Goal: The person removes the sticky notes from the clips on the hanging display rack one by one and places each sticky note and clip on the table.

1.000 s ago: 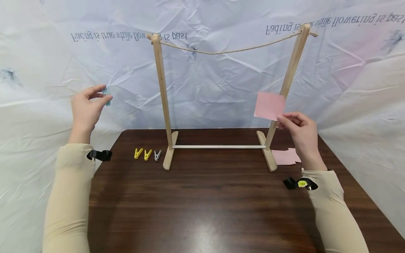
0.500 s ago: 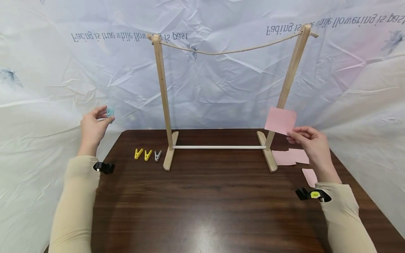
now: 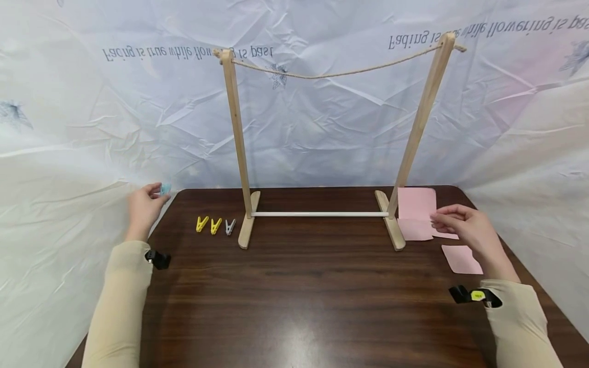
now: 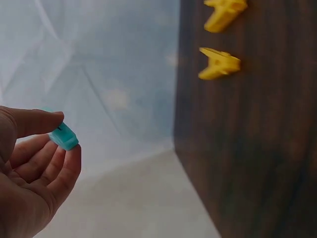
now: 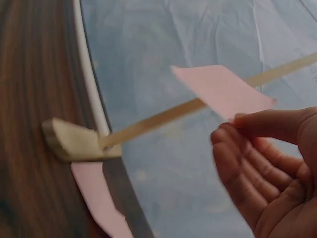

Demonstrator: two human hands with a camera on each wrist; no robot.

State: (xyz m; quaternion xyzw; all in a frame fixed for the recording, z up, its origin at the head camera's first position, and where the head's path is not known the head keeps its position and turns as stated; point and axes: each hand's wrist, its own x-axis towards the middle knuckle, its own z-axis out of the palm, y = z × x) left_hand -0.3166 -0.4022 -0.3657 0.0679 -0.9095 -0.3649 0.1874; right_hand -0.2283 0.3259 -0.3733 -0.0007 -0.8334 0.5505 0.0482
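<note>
Between thumb and fingers, my left hand (image 3: 146,207) pinches a small light-blue clothespin (image 4: 64,136), held in the air by the table's left edge. My right hand (image 3: 469,230) pinches a square of pink paper (image 5: 223,91) by its corner; in the head view that paper stands in front of the right post's foot. Two yellow clothespins (image 3: 215,226) and a grey clothespin (image 3: 230,227) lie on the table near my left hand. Beneath and beside my right hand lie more pink papers (image 3: 461,259), partly covered by the held sheet and the hand.
A wooden frame (image 3: 236,128) stands at the back of the dark table (image 3: 294,286). A slack rope (image 3: 317,77) joins its two post tops, and a white bar (image 3: 317,214) links the feet. Pale printed cloth (image 3: 322,133) hangs behind and at both sides.
Both hands have come down and shifted rightward, the left still pinching the blue clothespin and the right the pink paper. A loose pink paper at the right has come into view.
</note>
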